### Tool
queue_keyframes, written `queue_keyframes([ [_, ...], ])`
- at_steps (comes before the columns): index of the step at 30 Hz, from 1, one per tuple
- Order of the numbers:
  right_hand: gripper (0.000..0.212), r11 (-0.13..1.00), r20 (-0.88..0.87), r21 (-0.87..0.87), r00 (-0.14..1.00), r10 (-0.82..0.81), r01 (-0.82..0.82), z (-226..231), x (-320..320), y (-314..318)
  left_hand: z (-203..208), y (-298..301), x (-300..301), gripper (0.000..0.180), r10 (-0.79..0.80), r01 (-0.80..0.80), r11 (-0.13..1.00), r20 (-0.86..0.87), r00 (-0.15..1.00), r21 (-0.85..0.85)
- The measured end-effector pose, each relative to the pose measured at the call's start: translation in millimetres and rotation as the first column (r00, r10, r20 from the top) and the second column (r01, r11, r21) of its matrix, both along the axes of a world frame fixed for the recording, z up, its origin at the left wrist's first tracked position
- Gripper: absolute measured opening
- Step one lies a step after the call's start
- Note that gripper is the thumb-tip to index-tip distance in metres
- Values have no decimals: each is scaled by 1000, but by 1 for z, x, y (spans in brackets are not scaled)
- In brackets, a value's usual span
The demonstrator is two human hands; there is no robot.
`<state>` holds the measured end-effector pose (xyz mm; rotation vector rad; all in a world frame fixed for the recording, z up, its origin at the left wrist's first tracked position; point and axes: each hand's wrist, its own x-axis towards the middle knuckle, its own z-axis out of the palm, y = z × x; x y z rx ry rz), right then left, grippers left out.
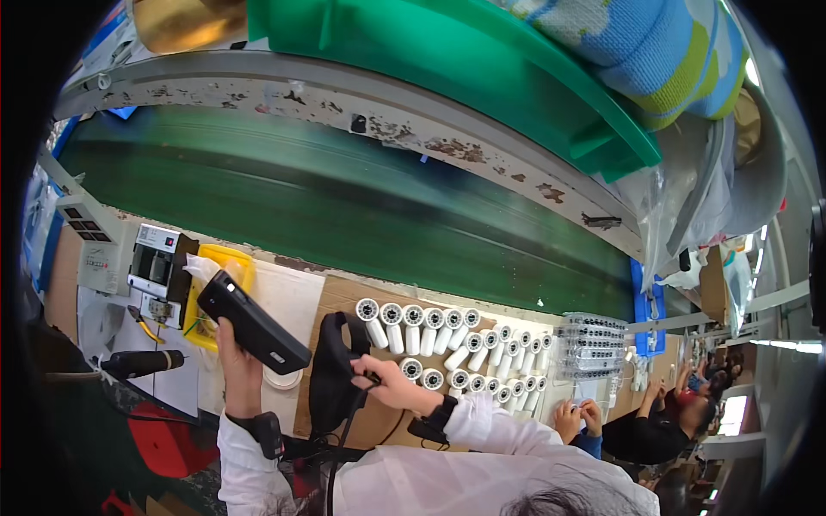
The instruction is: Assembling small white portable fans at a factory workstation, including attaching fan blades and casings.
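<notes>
My left hand (238,365) is closed around the lower side of a long black box-shaped device (255,325), which it holds tilted above the bench. A black cable (342,439) runs up to my right hand (391,384), whose fingers are pinched on it near its end. Just left of that hand lies a black fabric pouch or strap (331,374), partly covered by the fingers. Several white cylindrical parts (428,340) with round, dark-patterned heads lie in rows to the right of the pouch. Under the device, a white round lid-like piece (284,378) is partly hidden.
A yellow bin (225,258) and a small bench machine (159,267) stand at left, near a black electric screwdriver (142,364). Beyond the bench runs a green conveyor belt (344,206). Stacked clear trays (594,344) and a co-worker's hands (578,420) are at right.
</notes>
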<state>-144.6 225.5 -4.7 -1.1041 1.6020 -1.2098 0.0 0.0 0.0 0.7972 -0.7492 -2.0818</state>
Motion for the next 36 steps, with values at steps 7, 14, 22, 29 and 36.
queue_keyframes([
  [7, 12, 930, 33, 301, 972, -233, 212, -16, -8, 4, 35, 37, -16, 47, 41, -50, 973, 43, 998, 228],
  [14, 23, 984, 15, 160, 996, -83, 80, 21, -7, 62, 76, 94, -80, 41, -290, 288, 883, -53, 956, 370],
  [22, 57, 847, 2, -23, 847, 531, -531, 65, 14, 165, 86, 143, -133, 43, -622, 618, 686, -131, 772, 383],
  [29, 32, 864, -159, 398, 950, -268, 310, 81, -168, 187, 76, 164, -166, 36, -806, 748, 549, 3, 591, 373],
  [36, 28, 735, -247, 401, 837, -489, 547, 131, -327, 160, 49, 129, -205, 36, -792, 780, 558, -99, 602, 284],
])
